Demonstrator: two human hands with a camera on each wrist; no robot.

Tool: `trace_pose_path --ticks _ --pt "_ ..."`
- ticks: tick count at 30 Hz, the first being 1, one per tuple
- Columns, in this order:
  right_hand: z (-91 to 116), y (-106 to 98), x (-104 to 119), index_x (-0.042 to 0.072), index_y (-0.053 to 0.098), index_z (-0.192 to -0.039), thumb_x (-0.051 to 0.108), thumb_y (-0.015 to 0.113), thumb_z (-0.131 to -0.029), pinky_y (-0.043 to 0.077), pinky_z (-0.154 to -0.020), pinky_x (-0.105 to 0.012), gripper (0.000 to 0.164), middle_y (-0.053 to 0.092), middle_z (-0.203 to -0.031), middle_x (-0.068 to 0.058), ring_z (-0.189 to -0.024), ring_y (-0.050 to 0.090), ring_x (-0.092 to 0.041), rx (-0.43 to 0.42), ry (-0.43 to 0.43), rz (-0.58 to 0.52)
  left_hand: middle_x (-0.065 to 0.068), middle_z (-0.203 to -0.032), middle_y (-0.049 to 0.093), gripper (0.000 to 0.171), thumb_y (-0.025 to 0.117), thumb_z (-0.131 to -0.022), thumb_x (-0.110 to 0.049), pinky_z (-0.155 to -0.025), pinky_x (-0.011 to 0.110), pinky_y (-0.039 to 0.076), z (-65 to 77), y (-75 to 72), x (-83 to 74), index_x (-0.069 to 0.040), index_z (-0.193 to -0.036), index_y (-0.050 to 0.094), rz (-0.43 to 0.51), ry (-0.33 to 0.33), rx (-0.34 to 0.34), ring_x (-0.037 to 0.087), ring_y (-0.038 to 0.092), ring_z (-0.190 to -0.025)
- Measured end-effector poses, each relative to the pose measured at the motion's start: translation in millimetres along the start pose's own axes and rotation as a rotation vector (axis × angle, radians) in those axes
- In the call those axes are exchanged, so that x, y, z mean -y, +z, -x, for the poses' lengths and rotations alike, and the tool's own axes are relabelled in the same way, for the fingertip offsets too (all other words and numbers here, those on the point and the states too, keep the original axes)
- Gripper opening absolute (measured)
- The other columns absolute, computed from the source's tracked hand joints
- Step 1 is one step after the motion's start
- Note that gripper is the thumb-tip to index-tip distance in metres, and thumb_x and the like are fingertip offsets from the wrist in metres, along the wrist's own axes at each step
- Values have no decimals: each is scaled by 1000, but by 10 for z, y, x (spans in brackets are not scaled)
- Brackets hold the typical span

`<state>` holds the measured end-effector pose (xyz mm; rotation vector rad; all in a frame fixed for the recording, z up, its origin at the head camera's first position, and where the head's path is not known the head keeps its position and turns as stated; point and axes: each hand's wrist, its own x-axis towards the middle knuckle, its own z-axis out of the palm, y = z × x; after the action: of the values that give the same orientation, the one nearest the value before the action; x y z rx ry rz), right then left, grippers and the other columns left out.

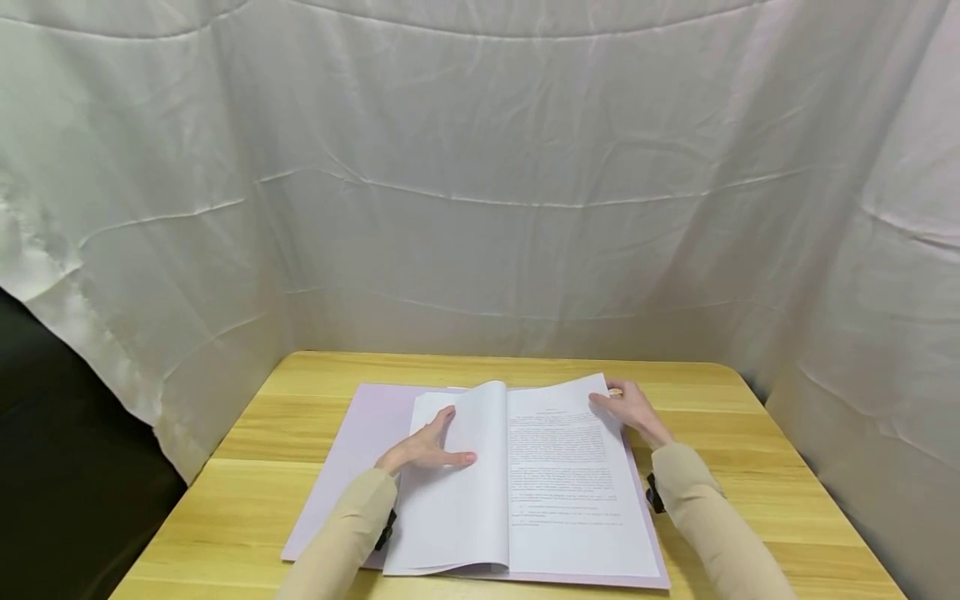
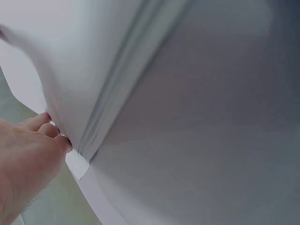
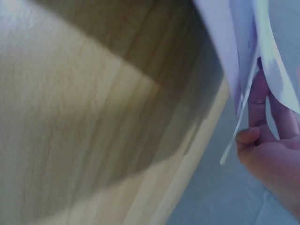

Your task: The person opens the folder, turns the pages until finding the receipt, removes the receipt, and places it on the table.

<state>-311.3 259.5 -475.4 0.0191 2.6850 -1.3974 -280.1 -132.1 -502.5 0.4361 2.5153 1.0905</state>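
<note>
A lilac folder lies spread on the table, with a stack of white paper inside. The left-hand pages are blank on the side that shows and curve up toward the middle. On them rests my left hand, thumb and fingers spread. In the left wrist view its fingertips are right at the pages' edge. My right hand pinches the upper right corner of a printed page, which is raised there. The right wrist view shows the right fingers in between layers of paper.
The wooden table extends to both sides of the folder and behind it. Pale cloth hangs around its back and sides. A dark surface shows at the left. Each wrist carries a small black device under a beige sleeve.
</note>
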Motion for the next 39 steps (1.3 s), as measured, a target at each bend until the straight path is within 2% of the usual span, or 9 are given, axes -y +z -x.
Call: trace_pose_path --ticks 5,11,13,16,18,21,24,30,39 --pt "52 -20 -6 -8 65 -121 20 63 -97 51 -75 -27 37 69 -113 -26 -88 64 -21 -33 -91 58 18 -169 19 115 80 -81 -51 -124 60 25 8 -14 -1 -5 -161 11 36 10 1 40 20 -155" --pt "135 -53 75 -6 62 -131 27 64 -98 43 -66 -22 46 67 -107 -20 -86 55 -17 -1 -115 75 17 -169 17 116 80 -81 -49 -124 61 23 45 -19 -34 -6 -162 9 60 16 -1 40 18 -156" --pt "184 -61 119 -6 58 -135 32 61 -100 47 -74 -25 52 66 -116 -23 -97 58 -23 47 -125 69 18 -169 17 115 81 -81 -49 -124 61 23 62 -22 -48 -6 -162 9 61 18 -5 41 18 -156" --pt "252 -72 179 -7 46 -146 39 53 -104 50 -101 -44 63 56 -141 -27 -127 55 -39 164 -143 17 17 -169 18 115 80 -82 -48 -124 62 23 85 -21 -67 -8 -162 9 61 19 -10 41 18 -156" --pt "294 -73 212 -6 36 -152 43 46 -106 38 -117 -56 68 43 -154 -28 -143 41 -45 254 -139 -62 17 -169 18 114 80 -82 -48 -124 62 22 101 -24 -80 -8 -162 9 61 20 -13 41 18 -156" --pt "343 -69 252 -2 17 -159 45 35 -109 23 -124 -62 71 24 -164 -27 -152 23 -48 394 -122 -201 15 -169 18 114 80 -82 -49 -125 62 20 127 -36 -104 -10 -162 9 63 15 -13 40 17 -156" --pt "377 -60 289 9 3 -163 49 24 -110 33 -120 -58 70 16 -166 -27 -151 23 -49 508 -99 -305 15 -169 18 114 80 -82 -49 -125 62 20 144 -47 -138 -10 -162 10 76 22 -15 40 17 -156" --pt "410 -35 351 29 -9 -162 58 4 -105 49 -105 -46 65 19 -162 -33 -141 40 -47 652 -116 -444 15 -169 18 112 80 -83 -46 -126 61 19 167 -38 -203 -10 -162 10 109 43 -9 39 16 -157" --pt "436 74 466 41 -21 -157 63 -6 -99 52 -102 -46 64 4 -162 -36 -138 45 -31 729 -170 -682 15 -170 17 112 78 -83 -51 -125 63 19 180 -57 -258 -11 -162 10 134 76 -2 39 15 -157"
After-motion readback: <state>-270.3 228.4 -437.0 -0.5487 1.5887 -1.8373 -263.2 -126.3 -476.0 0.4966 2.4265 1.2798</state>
